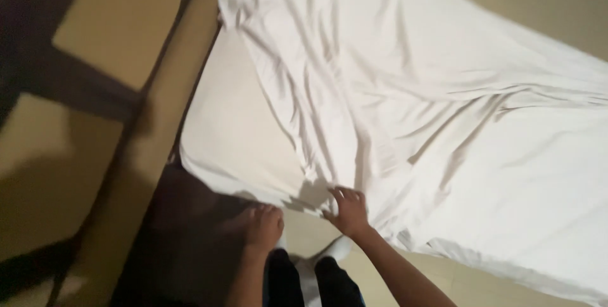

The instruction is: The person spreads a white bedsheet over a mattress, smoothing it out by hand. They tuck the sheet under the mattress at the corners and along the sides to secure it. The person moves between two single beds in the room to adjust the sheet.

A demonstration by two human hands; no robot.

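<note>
Dark trouser legs at bottom centre, closest to the lens. Just above them, left hand low centre-left, fingers curled down onto the near edge of the white sheet; whether they pinch cloth, cannot tell. Right hand beside it, fingers spread wide, pressed flat on the sheet's hem. Sheet lies rumpled across the mattress, filling centre and right of frame, one corner folded back at upper centre-left, leaving bare mattress exposed along the left side. Tan floor with dark bands at upper left.
</note>
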